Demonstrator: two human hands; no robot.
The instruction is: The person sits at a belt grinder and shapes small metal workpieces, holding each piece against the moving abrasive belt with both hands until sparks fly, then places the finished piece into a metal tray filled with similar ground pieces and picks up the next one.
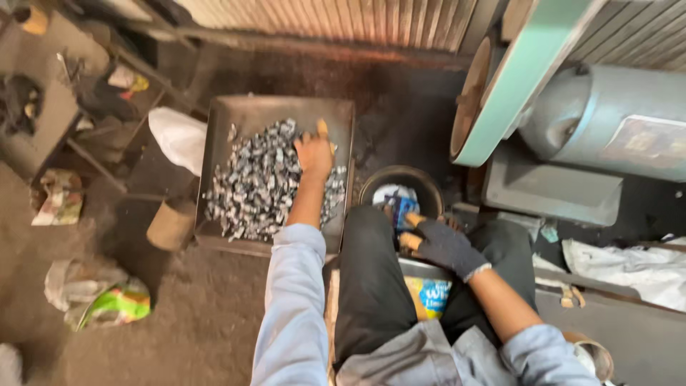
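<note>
Far left, on the dusty brown floor (207,314): crumpled paper scrap (58,196), a green-and-white crushed plastic bag (107,300), then a short tan cardboard cylinder (170,224) just beside the tray's left edge. White bag (179,136) lies near the tray's upper left corner.

Centre: shallow rectangular grey metal tray (243,111) holding a heap of small shiny silver metal pieces (250,182). Left hand (314,151), bare, arm in a light blue sleeve, rests on the right side of the heap, fingers curled down into the pieces; whether it has any pinched, I cannot tell. Fingertips carry orange wraps.

Right of tray: round dark metal pot (400,187) on the floor, between tray and the person's black-trousered knees. Right hand (444,245), in a dark knit glove with orange fingertips, closes loosely around a small blue object (401,209) at the pot's near rim.

Far right: pale green sanding belt (518,78) on its wheel, grey cylindrical motor housing (607,118) behind it, white cloth (629,264) below.
</note>
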